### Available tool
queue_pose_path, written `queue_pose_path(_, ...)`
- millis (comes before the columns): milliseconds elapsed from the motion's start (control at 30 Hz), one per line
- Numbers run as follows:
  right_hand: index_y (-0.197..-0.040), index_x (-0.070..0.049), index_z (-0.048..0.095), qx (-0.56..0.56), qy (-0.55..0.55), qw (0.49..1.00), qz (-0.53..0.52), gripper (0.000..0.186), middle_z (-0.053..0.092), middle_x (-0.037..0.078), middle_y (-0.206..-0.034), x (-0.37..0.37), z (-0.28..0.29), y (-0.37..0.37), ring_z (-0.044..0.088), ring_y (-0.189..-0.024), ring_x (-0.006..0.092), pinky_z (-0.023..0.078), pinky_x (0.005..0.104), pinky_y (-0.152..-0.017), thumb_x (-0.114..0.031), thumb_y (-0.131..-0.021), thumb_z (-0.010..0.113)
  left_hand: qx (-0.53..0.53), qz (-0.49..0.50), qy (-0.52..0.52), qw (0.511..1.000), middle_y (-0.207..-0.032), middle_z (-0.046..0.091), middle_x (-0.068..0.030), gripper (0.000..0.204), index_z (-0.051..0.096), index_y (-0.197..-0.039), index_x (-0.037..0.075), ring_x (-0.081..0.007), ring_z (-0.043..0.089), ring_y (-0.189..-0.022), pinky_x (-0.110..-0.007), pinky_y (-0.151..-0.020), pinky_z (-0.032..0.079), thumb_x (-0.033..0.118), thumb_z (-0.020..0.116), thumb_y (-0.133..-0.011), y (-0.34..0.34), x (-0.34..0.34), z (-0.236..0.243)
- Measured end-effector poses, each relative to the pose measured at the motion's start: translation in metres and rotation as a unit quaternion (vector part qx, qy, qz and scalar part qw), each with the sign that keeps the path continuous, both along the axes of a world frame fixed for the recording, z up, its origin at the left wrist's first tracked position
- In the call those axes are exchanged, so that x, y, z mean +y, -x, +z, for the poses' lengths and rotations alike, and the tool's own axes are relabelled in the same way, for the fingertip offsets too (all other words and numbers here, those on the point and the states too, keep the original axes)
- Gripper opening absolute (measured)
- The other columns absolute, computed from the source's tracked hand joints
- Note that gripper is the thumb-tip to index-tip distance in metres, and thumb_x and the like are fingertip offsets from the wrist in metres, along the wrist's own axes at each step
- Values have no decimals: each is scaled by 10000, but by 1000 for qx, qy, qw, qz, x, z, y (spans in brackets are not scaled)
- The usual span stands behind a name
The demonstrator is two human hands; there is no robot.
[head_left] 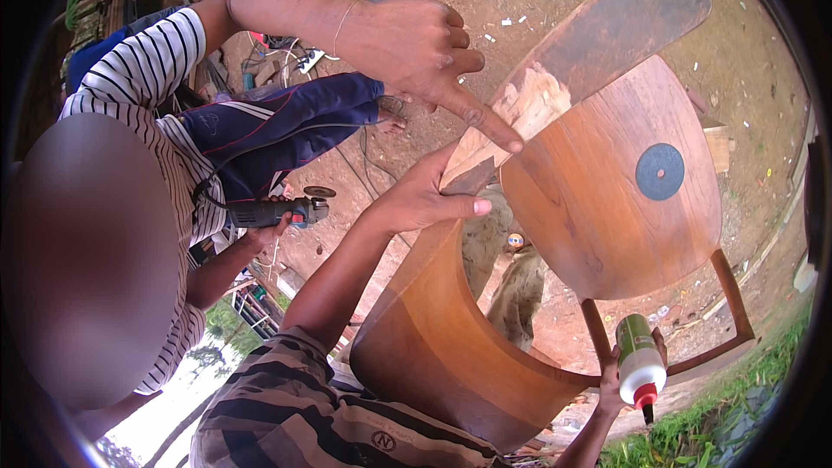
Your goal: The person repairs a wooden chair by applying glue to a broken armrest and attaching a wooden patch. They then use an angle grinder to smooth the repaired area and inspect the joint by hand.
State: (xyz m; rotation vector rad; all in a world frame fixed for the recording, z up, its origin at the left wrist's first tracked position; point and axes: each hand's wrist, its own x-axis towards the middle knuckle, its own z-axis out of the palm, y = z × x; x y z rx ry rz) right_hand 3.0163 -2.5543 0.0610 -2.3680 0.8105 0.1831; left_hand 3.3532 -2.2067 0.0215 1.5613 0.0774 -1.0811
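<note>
My left hand grips the near end of a long, round-ended wooden board, thumb on the near side. Beside my fingers, the board has a rough, pale patch with bare wood showing. In my right hand is a green and white squeeze bottle with a red cap and dark nozzle, tipped nozzle-down. A wooden chair stands before me, with its curved backrest near me and its broad seat beyond. Another person's hand points a finger at the pale patch.
At left, the other person's lower hand holds an angle grinder with a trailing cord. A dark abrasive disc lies on the seat. Cables and a power strip lie on the dirt ground. Grass grows at lower right.
</note>
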Motion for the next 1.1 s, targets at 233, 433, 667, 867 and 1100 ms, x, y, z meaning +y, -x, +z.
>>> queue_pose_path(233, -1373, 39, 441, -23, 40, 999, 10, 652, 548, 207, -1347, -3, -10, 10, 553, -1238, 353, 486, 451, -1022, -201, -871, 780, -30, 25, -12, 999, -1291, 626, -99, 714, 468, -1449, -17, -155, 558, -1202, -340, -1052, 429, 241, 797, -872, -3, -10, 3)
queue_pose_path(433, -1398, 32, 412, -44, 53, 997, 18, 747, 534, 208, -1364, 9, -6, -25, 533, -1256, 361, 469, 483, -1050, -301, -852, 799, -75, -2, -40, 996, -1198, 690, -116, 556, 547, -1360, -18, -205, 627, -1163, -369, -1012, 478, 233, 735, -901, -10, -16, -1)
queue_pose_path(667, -1414, 25, 397, -54, 46, 997, 9, 795, 528, 211, -1370, 9, -13, 2, 527, -1266, 368, 467, 500, -1061, -336, -837, 808, -41, 34, -16, 998, -1090, 678, -59, 486, 578, -1307, -17, -130, 617, -1028, -298, -928, 485, 276, 718, -946, -7, -4, -23)
queue_pose_path(867, -1415, 26, 396, -58, 39, 998, 4, 797, 531, 214, -1371, 13, -16, 10, 533, -1263, 370, 468, 500, -1061, -337, -835, 805, -87, 96, -41, 991, -1204, 643, -67, 492, 557, -1330, -15, -111, 555, -1174, -296, -1029, 427, 202, 742, -929, 27, -3, -4)
queue_pose_path(1100, -1416, 28, 394, -60, 32, 998, -4, 800, 534, 218, -1371, 12, -14, 15, 540, -1260, 373, 469, 500, -1061, -337, -833, 802, -135, 41, -93, 986, -1195, 670, -70, 517, 567, -1323, -26, -141, 613, -1137, -306, -1023, 449, 114, 774, -870, 21, -10, 10)
